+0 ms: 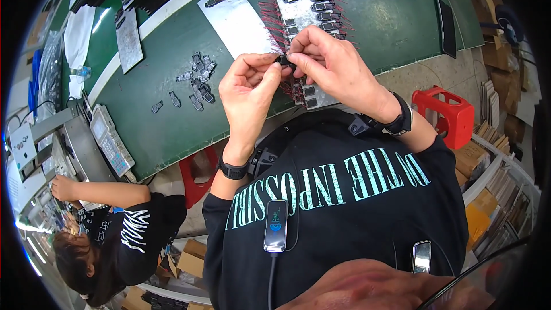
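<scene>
Seen from above, a long green workbench (172,120) runs diagonally across the scene, its near edge passing just in front of the person's chest. At the far left, a co-worker (115,224) in a black top reaches toward grey machines (86,149) at the bench's left end. Further right, a loose cluster of small dark parts (198,80) lies on open green surface, with bare bench all around it. The left hand (248,89) is curled, thumb and fingers pinching one small black component (285,60), which is held above the bench near its front edge. The right hand (330,66) meets it, fingertips closed on the same piece. Just behind the hands, a metal tray (287,3) carries rows of similar parts with thin red wires. Right of that, bare green surface stretches to a dark flat slab (446,27) near the bench's right edge. Beyond the edge, a red plastic stool (447,116) stands on the floor.
</scene>
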Demonstrator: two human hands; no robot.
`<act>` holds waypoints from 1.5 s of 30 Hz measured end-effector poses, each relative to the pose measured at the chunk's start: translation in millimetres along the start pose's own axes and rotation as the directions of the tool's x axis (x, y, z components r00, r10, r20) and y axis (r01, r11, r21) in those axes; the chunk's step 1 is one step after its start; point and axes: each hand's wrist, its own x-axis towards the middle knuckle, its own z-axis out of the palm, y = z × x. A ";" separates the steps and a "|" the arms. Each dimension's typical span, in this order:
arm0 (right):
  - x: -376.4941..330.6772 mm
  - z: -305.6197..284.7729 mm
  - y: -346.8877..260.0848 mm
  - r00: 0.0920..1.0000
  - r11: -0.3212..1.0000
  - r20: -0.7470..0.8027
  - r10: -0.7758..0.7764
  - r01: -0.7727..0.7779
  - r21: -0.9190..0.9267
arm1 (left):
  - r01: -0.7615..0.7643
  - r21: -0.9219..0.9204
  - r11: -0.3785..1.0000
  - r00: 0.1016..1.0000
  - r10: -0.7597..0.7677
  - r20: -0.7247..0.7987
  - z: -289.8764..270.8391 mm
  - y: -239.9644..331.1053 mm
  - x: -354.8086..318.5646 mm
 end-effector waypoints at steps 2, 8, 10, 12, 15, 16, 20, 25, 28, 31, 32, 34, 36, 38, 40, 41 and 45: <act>0.4 1.1 -1.0 1.000 1.000 -0.005 0.002 -0.002 -0.002 | -0.002 -0.014 1.000 1.000 0.002 -0.012 0.9 -0.4 0.0; 1.2 -3.0 -5.6 1.000 0.998 -0.005 0.019 -0.019 0.052 | -0.002 -0.014 1.000 1.000 0.002 -0.023 3.4 1.0 -0.9; 1.9 -3.9 -5.8 1.000 0.997 0.011 0.022 -0.022 0.079 | -0.005 -0.022 1.000 1.000 0.004 -0.022 3.5 0.0 -1.7; 2.5 -2.1 -4.4 1.000 0.996 0.001 0.007 -0.007 0.085 | -0.008 -0.024 1.000 1.000 0.007 -0.021 4.1 0.6 -2.9; 2.8 -3.9 -4.6 1.000 0.994 0.001 0.008 -0.008 0.112 | -0.015 -0.024 1.000 1.000 0.015 -0.020 5.0 0.9 -4.3; 2.8 -5.3 -5.3 1.000 0.991 0.005 0.016 -0.016 0.135 | -0.015 -0.029 0.999 1.000 0.014 -0.019 5.5 0.7 -4.7; 4.9 -5.6 -4.0 1.000 0.982 0.021 0.019 -0.022 0.186 | -0.022 -0.035 0.999 1.000 0.021 -0.022 4.8 -0.2 -4.3; 3.7 2.6 -2.1 0.996 0.989 -0.043 -0.076 0.080 0.122 | -0.035 -0.064 0.997 0.999 0.032 -0.037 1.7 -0.7 -2.3; 1.7 0.4 4.1 0.954 0.944 -0.071 -0.291 0.274 -0.183 | -0.016 -0.099 0.995 0.999 0.012 -0.040 2.0 -1.1 -0.4; 2.2 1.4 5.2 0.916 0.874 -0.061 -0.396 0.356 -0.332 | 0.020 -0.138 0.990 0.999 -0.026 -0.038 2.0 -2.7 1.2; 2.5 2.0 5.1 0.915 0.873 -0.063 -0.398 0.357 -0.334 | 0.008 -0.128 0.992 0.999 -0.013 -0.038 0.6 -3.2 1.5; 2.9 2.2 5.8 0.914 0.871 -0.065 -0.399 0.357 -0.337 | -0.016 -0.109 0.994 0.999 0.012 -0.033 -1.0 -4.3 2.1; 3.4 2.1 7.7 0.876 0.817 -0.068 -0.477 0.413 -0.403 | 0.006 -0.122 0.993 0.999 -0.010 -0.032 -0.9 -2.7 2.2; 4.2 1.9 9.1 0.854 0.785 -0.066 -0.515 0.440 -0.436 | 0.051 -0.146 0.988 0.998 -0.055 -0.027 -0.5 -0.7 2.3; 5.4 1.5 10.2 0.825 0.740 -0.059 -0.562 0.470 -0.482 | 0.047 -0.152 0.987 0.998 -0.052 -0.027 -0.7 -0.3 2.3; 5.7 1.4 10.4 0.809 0.715 -0.055 -0.585 0.483 -0.505 | 0.044 -0.155 0.987 0.998 -0.049 -0.027 -0.9 -0.3 2.5; 7.2 0.5 10.7 0.804 0.699 -0.048 -0.592 0.483 -0.527 | 0.039 -0.169 0.985 0.999 -0.044 -0.026 -1.5 -0.4 3.1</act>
